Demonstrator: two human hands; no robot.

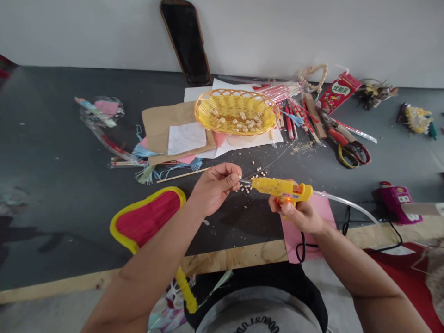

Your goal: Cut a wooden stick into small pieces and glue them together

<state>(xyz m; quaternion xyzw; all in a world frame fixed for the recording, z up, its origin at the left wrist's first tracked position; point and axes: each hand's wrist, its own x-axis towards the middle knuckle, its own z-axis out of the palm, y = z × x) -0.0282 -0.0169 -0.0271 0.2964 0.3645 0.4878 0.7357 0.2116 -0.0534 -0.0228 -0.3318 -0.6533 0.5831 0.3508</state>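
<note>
In my right hand (305, 216) is a yellow hot glue gun (272, 186), its small light glowing orange and a long clear glue stick (347, 203) running out of its back. My left hand (217, 187) is closed in a pinch on a small pale piece (240, 176), right at the gun's nozzle. Whether the nozzle touches the piece, I cannot tell. Several more small pale pieces (262, 174) lie scattered behind and under the nozzle. A fan-shaped red item with a fuzzy yellow border (151, 215) lies beside my left forearm, which partly covers it.
Behind my hands stands a yellow woven basket (236, 132) holding small pale flower-like pieces. Scissors (350, 150), a red drink carton (339, 92) and wrapped sticks are at the right. A phone (187, 44) leans on the wall. A black cord runs near a purple power socket (398, 203).
</note>
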